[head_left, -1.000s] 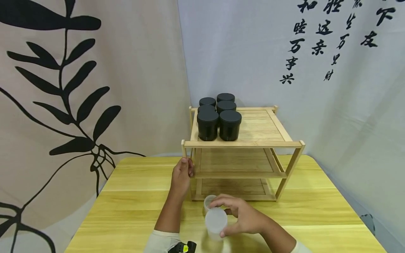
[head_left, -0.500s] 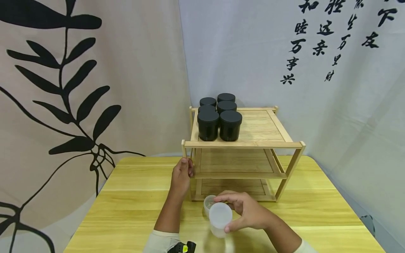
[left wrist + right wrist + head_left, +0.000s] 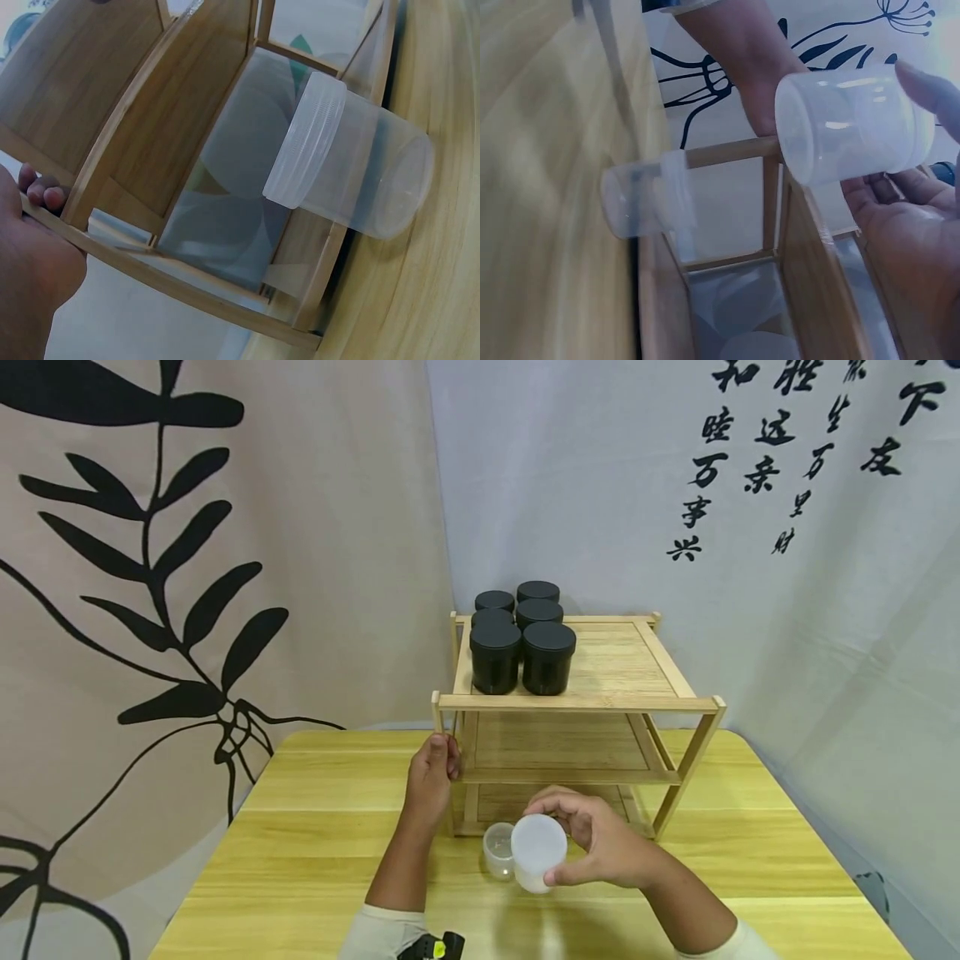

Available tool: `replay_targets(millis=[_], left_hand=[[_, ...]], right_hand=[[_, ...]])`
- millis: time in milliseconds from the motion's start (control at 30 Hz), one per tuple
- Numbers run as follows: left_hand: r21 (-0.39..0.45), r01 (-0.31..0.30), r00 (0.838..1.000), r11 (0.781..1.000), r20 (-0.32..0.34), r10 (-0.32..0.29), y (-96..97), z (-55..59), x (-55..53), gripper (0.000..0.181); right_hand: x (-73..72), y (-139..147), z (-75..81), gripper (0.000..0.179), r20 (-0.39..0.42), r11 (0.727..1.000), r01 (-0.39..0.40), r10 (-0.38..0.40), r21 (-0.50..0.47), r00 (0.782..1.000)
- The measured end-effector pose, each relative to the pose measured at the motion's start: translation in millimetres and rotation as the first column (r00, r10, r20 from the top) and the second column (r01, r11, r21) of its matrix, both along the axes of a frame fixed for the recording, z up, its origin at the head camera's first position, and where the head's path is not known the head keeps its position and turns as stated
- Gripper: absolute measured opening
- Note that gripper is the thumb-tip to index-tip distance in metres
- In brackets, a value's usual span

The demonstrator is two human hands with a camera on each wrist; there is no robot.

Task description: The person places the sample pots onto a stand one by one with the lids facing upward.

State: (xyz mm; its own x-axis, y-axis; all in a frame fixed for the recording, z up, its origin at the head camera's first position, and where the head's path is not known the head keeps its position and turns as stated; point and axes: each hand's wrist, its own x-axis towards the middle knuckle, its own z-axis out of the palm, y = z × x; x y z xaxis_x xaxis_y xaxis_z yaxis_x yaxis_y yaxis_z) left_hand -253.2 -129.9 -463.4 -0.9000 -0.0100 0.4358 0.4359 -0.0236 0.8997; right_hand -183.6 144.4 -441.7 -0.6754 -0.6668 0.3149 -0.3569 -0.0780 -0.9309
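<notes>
My left hand point(image 3: 431, 785) grips the left front post of a three-tier bamboo rack point(image 3: 581, 703). In the left wrist view its fingers point(image 3: 51, 196) curl around the wood. My right hand point(image 3: 600, 839) pinches a translucent plastic jar point(image 3: 538, 847) between thumb and fingers at its white lid. The right wrist view has this jar point(image 3: 847, 124) lifted off the table, bottom facing the table side. A second clear jar point(image 3: 498, 850) stands upright on the table in front of the rack, left of the held one; its ribbed lid point(image 3: 307, 142) shows in the left wrist view.
Several black lidded jars point(image 3: 494, 658) stand in two columns on the left part of the rack's top shelf. The rack's middle shelf point(image 3: 558, 742) and bottom shelf lie below. A wood-grain table point(image 3: 300, 860) carries everything, with printed cloth point(image 3: 360, 543) hanging behind.
My right hand has carried the translucent jar up and to the right, from in front of the standing jar to beside it. My left hand keeps its grip on the rack post.
</notes>
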Motion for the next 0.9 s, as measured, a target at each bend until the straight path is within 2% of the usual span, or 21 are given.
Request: replay_targets(millis=[267,467,567,900], left_hand=[[0.005,0.005,1.000,1.000,-0.004,-0.005,0.6,0.6,1.1,0.070],[0.001,0.003,1.000,1.000,-0.004,-0.003,0.8,0.9,1.0,0.069],[0.001,-0.001,1.000,1.000,-0.004,0.001,0.8,0.4,0.6,0.070],[0.027,0.008,1.000,1.000,-0.017,-0.008,2.0,1.5,1.4,0.079]], right_hand=[[1.3,6,16.6,0.058,-0.013,0.997,0.078,-0.078,-0.003,0.997],[2.5,9,30.1,0.059,0.044,0.990,0.137,-0.136,-0.025,0.990],[2.8,11,38.0,0.060,0.046,0.988,0.156,-0.155,-0.018,0.987],[6.3,17,65.5,0.059,-0.055,0.984,0.176,-0.175,0.027,0.983]])
